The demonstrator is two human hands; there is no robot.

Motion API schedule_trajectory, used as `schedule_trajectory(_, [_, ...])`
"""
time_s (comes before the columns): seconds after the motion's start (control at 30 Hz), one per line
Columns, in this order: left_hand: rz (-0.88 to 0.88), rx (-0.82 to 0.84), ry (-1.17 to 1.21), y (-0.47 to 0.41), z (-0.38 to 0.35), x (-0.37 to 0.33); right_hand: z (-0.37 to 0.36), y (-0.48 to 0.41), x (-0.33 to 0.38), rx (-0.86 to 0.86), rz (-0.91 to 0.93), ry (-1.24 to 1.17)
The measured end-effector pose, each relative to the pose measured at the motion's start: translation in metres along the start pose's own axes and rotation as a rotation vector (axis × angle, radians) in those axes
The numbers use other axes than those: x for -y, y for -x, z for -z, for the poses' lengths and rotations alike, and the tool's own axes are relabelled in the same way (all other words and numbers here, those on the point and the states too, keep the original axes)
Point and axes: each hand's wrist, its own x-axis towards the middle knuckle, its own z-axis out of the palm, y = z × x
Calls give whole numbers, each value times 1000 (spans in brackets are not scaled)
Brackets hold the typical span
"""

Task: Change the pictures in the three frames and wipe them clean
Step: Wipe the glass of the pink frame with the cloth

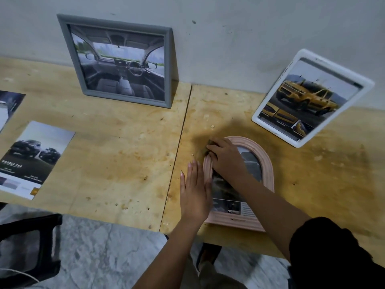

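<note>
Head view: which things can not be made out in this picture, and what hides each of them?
- The dark thing under the right hand: the fingers cover most of it, so its kind is unclear.
- The picture in the pink frame: largely hidden by the right forearm, and its text is too small to read.
- The print at far left: cut off by the image edge.
- The black seat, lower left: cut off and blurred.

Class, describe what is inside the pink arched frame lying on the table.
A printed page shows inside the pink frame. The right hand, gripping a dark cloth, and its forearm cover the page's middle and top-left.
</note>
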Motion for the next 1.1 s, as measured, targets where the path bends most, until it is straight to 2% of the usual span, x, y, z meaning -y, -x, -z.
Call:
schedule_trajectory(0.07, [4,31,2,0,2,-1,1,-2,-1,4,3,36])
schedule_trajectory(0.17, [36,62,34,-2,6,-3,9,-7,-8,-33,-89,23])
schedule_trajectory(0.7, [66,18,-42,0,-3,-5,37,9,-55,5,-418,-6])
schedule_trajectory(0.9, [81,16,-34,0,-2,-7,49,40,-67,-4,-437,-3])
schedule_trajectory(1.03, [96,2,-60,-1,-2,-9,58,58,-69,123,-446,53])
schedule_trajectory(1.1, [101,5,-66,0,-2,-9,62,67,-68,61,-476,93])
